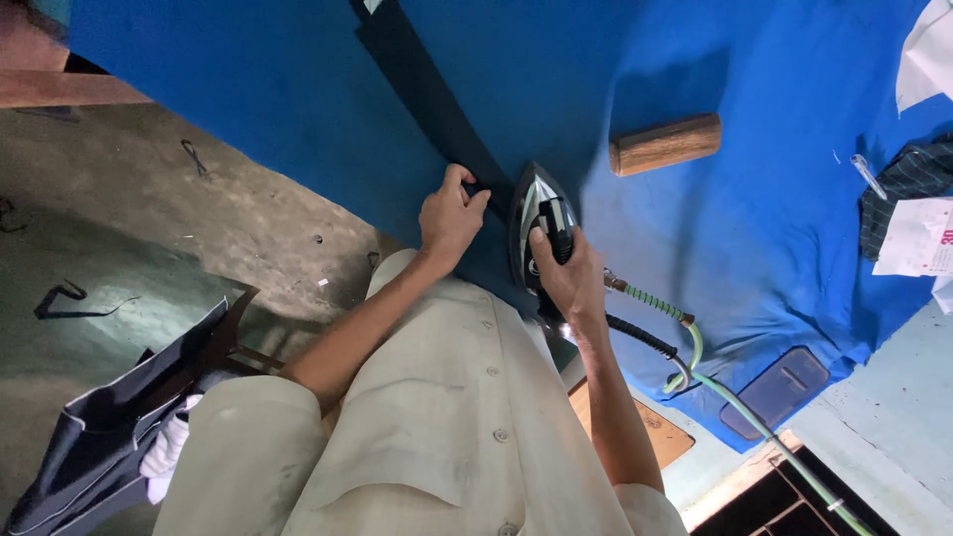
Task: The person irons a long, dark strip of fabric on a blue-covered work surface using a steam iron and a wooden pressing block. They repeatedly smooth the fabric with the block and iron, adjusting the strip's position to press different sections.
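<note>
While the right hand [574, 276] is wrapped around the black handle of a dark, chrome-edged pressing iron [536, 223], the left hand [452, 213] pinches the near end of a long, narrow strip of black cloth [427, 94] that runs away across the blue padded surface [298, 89]. Both sit near the surface's edge closest to the person, the iron's pointed nose just beside the left fingertips and its sole seemingly flat on the strip's end. The iron looks like a solid, heavy tool, rigid and probably hot underneath, so the handle on top is the only sensible place to grip it; a black hose and a green braided cord [685, 342] trail from its heel over the surface's edge and would likely drag a little against any move. The strip, by contrast, seems thin, limp and light, apt to crease or skid on the padding, and is best held by its edge, flat and taut, with fingers kept clear of the sole. A short wooden block [665, 144] lies well apart to the right of the iron, a dark flat rectangular pad [774, 392] rests near the surface's corner, and folded dark cloth with white papers [908, 213] sits at the far right.
</note>
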